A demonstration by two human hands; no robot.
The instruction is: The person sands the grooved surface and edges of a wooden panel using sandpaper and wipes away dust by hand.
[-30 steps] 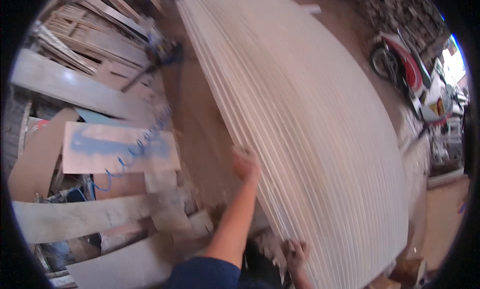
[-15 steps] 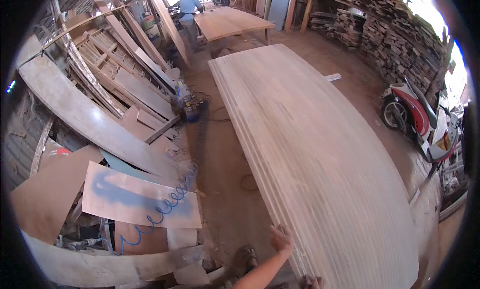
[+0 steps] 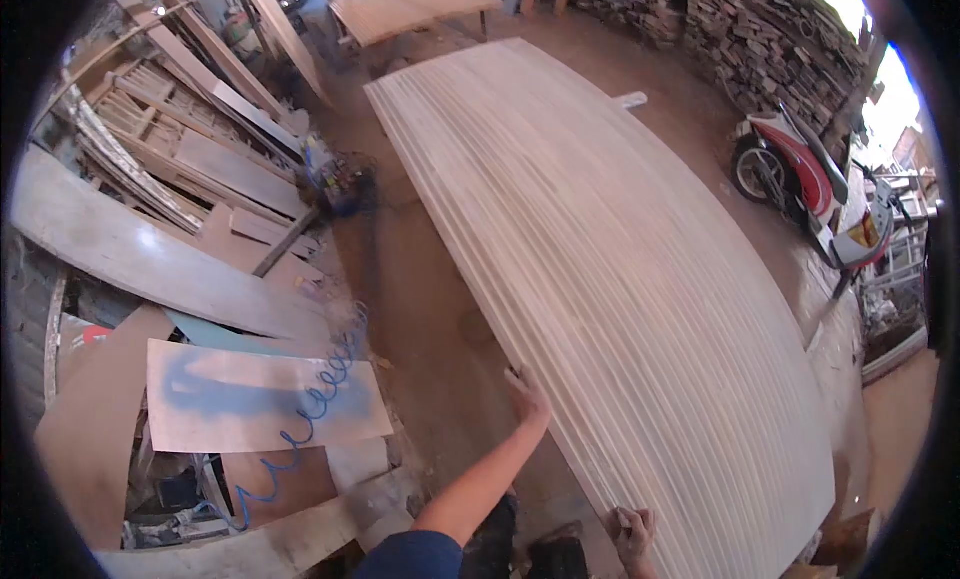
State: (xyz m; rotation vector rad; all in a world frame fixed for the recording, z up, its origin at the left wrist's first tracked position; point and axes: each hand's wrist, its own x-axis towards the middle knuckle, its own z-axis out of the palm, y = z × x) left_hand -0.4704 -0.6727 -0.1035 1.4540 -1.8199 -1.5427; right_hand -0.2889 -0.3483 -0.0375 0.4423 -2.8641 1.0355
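Observation:
A broad spread of long, pale wooden strips (image 3: 620, 279) lies side by side in front of me, reaching away from my body. At the left edge of the strips is my left hand (image 3: 530, 397), its fingers stretched out along the outermost strip. Closer to me, my right hand (image 3: 634, 535) rests on the near left part of the strips with its fingers curled in. What those fingers hold, if anything, is hidden.
A blue coiled hose (image 3: 315, 404) crosses a blue-sprayed board (image 3: 265, 397) on the left. Leaning boards and frames line that side. Farther off stands a wooden tabletop (image 3: 415, 7). A red and white motorbike (image 3: 800, 174) is parked right, before stacked wood (image 3: 770, 54).
My left hand has moved forward along the edge of the strips. My right hand has come further into view. The camera has tilted down, so the surroundings sit higher and further left.

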